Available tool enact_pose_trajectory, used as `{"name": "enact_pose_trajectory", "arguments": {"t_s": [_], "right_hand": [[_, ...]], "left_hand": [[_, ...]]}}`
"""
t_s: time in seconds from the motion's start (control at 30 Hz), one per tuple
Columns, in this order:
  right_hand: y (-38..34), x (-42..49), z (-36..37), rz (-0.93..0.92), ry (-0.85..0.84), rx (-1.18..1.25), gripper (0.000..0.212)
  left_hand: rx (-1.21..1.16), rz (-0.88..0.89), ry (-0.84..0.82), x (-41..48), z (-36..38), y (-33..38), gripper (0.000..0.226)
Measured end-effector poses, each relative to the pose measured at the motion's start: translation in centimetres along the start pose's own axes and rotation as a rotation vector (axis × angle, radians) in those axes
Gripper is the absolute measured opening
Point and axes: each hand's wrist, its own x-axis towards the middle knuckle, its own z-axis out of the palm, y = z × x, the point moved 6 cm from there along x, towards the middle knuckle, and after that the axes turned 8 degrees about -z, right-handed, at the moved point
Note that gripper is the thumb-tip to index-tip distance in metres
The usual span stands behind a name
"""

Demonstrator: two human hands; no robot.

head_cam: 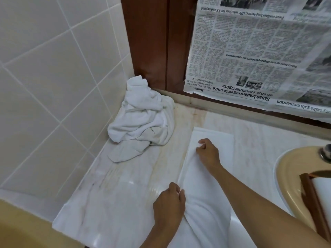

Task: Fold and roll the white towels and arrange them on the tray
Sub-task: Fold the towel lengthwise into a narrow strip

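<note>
towel: white towel (pixel 194 185) lying flat on tabletop (pixel 125 194), long axis running bottom centre to mid-frame | hands: left hand (pixel 168 204) pinching its left edge low, right hand (pixel 207 153) pinching same edge farther up | tray (pixel 307 187): sitting at right edge, nearer right hand

A bare stretch of marble counter (pixel 125 185) lies open left of the flat towel (pixel 195 187), between it and the tiled wall (pixel 44 86). A heap of crumpled towels (pixel 143 119) fills the back corner. The newspaper-covered frame (pixel 259 51) closes the back, and the sink (pixel 286 169) with its wooden tray (pixel 309 190) crowds the right.
</note>
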Motion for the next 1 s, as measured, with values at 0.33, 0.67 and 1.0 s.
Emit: {"name": "enact_pose_trajectory", "arguments": {"t_s": [0.33,0.67,1.0], "right_hand": [[-0.3,1.9,-0.3,-0.02,-0.096,-0.207,0.025],[-2.7,9.5,-2.3,-0.337,-0.147,-0.911,0.036],[-1.4,11.2,-1.9,-0.325,-0.263,-0.628,0.022]], "left_hand": [[-0.112,-0.123,-0.161,1.8,-1.2,1.1,0.014],[-0.184,-0.147,-0.101,7.8,-1.0,5.8,0.026],[-0.176,-0.071,-0.005,8.5,-0.1,5.7,0.016]]}}
